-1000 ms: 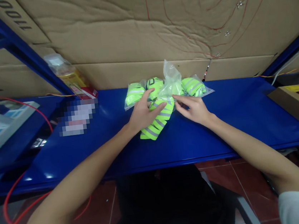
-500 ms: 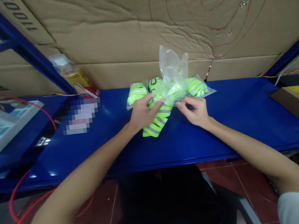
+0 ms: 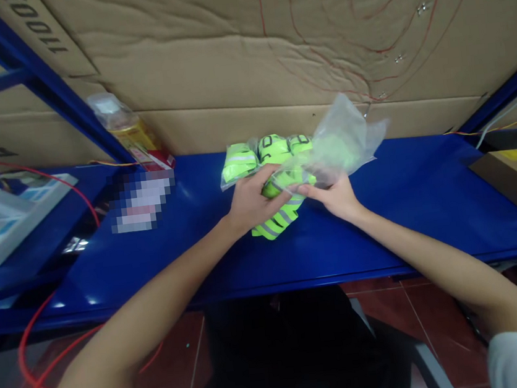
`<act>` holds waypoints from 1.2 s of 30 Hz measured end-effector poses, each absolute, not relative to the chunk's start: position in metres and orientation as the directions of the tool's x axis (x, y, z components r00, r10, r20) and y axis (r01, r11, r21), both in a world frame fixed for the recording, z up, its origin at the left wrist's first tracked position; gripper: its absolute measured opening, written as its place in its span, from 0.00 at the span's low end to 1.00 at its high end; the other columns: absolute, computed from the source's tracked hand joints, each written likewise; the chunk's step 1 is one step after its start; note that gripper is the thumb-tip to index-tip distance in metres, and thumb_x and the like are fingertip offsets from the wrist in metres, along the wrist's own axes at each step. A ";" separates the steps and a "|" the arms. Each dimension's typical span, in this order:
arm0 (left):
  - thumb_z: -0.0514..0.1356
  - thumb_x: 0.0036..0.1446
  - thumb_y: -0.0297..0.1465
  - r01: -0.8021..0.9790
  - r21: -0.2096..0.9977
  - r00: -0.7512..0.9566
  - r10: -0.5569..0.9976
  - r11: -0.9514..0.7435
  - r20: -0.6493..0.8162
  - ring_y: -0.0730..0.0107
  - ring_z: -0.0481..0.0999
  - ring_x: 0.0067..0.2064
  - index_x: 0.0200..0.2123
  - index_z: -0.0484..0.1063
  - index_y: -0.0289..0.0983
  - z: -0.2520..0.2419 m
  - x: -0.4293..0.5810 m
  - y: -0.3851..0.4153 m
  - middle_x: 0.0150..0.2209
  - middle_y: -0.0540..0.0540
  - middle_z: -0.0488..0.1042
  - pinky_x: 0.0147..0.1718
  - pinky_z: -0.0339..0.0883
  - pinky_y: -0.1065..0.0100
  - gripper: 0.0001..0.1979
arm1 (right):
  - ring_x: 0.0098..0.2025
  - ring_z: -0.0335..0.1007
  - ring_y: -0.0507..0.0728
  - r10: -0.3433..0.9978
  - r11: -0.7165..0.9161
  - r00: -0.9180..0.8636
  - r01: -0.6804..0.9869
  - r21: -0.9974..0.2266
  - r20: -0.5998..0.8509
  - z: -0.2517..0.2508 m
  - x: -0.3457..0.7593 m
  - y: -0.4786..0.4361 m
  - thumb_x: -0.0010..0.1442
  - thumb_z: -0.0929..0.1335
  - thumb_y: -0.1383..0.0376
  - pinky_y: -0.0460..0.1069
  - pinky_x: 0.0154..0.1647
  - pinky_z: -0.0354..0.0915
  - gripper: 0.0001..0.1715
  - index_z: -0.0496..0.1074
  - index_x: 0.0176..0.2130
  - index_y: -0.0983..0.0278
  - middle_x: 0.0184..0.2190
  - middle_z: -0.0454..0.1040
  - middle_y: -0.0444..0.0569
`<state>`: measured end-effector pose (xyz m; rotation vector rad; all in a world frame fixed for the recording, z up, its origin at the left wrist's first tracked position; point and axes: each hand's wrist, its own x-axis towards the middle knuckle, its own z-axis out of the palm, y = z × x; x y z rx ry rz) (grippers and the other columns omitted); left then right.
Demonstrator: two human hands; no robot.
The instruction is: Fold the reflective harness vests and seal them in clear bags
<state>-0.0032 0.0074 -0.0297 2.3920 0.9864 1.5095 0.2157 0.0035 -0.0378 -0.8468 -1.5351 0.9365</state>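
Observation:
My left hand [image 3: 254, 200] is closed around a rolled neon-yellow reflective band [image 3: 280, 182], at the mouth of a clear plastic bag [image 3: 342, 128]. The thumb and fingers of my right hand [image 3: 336, 197] grip the bag near its opening. The bag leans to the right, its far end raised. Just how far the roll sits inside the bag I cannot tell. Under my hands lie loose yellow bands with grey stripes [image 3: 275, 223]. Behind them a bagged yellow roll [image 3: 238, 161] and other yellow rolls with dark print [image 3: 274, 145] rest on the blue table.
Cardboard panels [image 3: 206, 63] stand along the back of the blue table [image 3: 210, 262]. A bottle with a yellow label [image 3: 133, 133] is at the back left, near a blurred-out patch [image 3: 142, 201]. An open cardboard box [image 3: 513, 180] sits at the right; red cable [image 3: 31, 369] hangs at the left.
The plastic bag has swung from upright to leaning right. My right hand has moved its grip onto the bag's opening, and my left hand now holds a yellow roll against it.

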 end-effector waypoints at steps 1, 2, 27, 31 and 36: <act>0.69 0.63 0.45 0.470 0.459 0.248 0.612 -0.754 0.751 0.73 0.75 0.27 0.50 0.74 0.40 -0.030 -0.003 0.006 0.35 0.51 0.82 0.30 0.67 0.68 0.19 | 0.57 0.83 0.67 0.901 0.411 -0.165 0.025 -0.911 0.402 -0.039 0.213 0.001 0.51 0.82 0.39 0.65 0.63 0.77 0.36 0.81 0.50 0.57 0.53 0.86 0.53; 0.70 0.62 0.45 0.483 0.476 0.221 0.628 -0.735 0.746 0.75 0.73 0.25 0.52 0.71 0.41 -0.030 -0.002 0.004 0.34 0.52 0.82 0.27 0.64 0.69 0.22 | 0.57 0.83 0.67 0.907 0.390 -0.182 0.020 -0.921 0.380 -0.040 0.211 0.000 0.53 0.81 0.38 0.65 0.63 0.77 0.36 0.82 0.50 0.57 0.54 0.85 0.52; 0.70 0.63 0.41 0.269 0.649 0.120 0.693 -0.712 0.711 0.71 0.74 0.29 0.53 0.64 0.43 -0.059 0.008 0.015 0.36 0.51 0.75 0.29 0.65 0.65 0.23 | 0.44 0.85 0.65 0.975 0.097 -0.199 -0.037 -0.995 0.102 -0.048 0.219 0.012 0.48 0.83 0.39 0.56 0.37 0.87 0.39 0.82 0.47 0.62 0.45 0.86 0.56; 0.73 0.60 0.40 0.200 0.704 0.015 0.720 -0.682 0.693 0.74 0.74 0.29 0.53 0.63 0.44 -0.060 0.013 0.016 0.33 0.54 0.73 0.30 0.67 0.68 0.26 | 0.42 0.85 0.64 0.968 0.027 -0.246 -0.065 -0.998 0.042 -0.048 0.215 0.010 0.49 0.83 0.40 0.57 0.37 0.88 0.39 0.82 0.49 0.63 0.43 0.86 0.56; 0.76 0.57 0.41 0.106 0.775 -0.016 0.778 -0.623 0.628 0.72 0.77 0.33 0.59 0.70 0.41 -0.062 0.016 0.021 0.34 0.52 0.77 0.33 0.72 0.68 0.31 | 0.39 0.85 0.62 0.952 -0.070 -0.304 -0.080 -0.994 -0.042 -0.044 0.212 0.006 0.51 0.83 0.43 0.54 0.33 0.87 0.39 0.82 0.51 0.66 0.40 0.86 0.56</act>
